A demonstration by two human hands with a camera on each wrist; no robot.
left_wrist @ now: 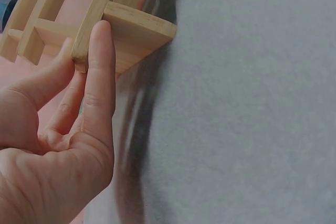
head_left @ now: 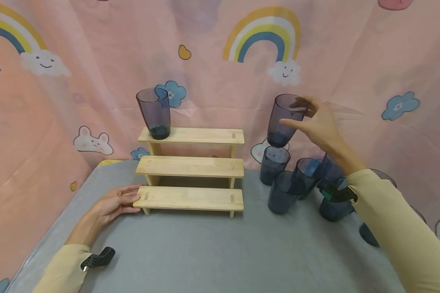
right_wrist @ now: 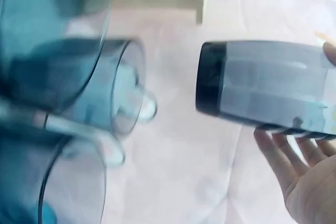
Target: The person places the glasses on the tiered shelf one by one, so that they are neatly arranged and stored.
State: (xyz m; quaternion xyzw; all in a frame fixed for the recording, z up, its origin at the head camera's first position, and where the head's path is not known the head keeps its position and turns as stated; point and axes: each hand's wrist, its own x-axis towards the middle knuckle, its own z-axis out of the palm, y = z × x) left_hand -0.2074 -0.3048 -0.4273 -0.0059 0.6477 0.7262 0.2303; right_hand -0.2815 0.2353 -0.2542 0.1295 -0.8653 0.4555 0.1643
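My right hand [head_left: 320,124] holds a bluish tinted drinking glass [head_left: 278,133] near its rim, thumb on one side and fingers on the other. The glass is raised and slightly tilted, overlapping the rim of a standing glass [head_left: 274,167] in the head view. Seen from the right wrist, the held glass [right_wrist: 268,85] has a dark thick base, with fingertips along its side. At the left, my left hand [head_left: 111,205] pinches the end of the lowest step of a three-tier wooden stand [head_left: 190,198]. Another tinted glass [head_left: 157,116] stands upright on the top step's left end.
Several more tinted glasses [head_left: 284,193] stand grouped right of the stand, some hidden behind my right forearm and sleeve. Grey cloth covers the table [head_left: 205,252]. A pink curtain [head_left: 212,101] printed with rainbows and clouds hangs behind and along the left side.
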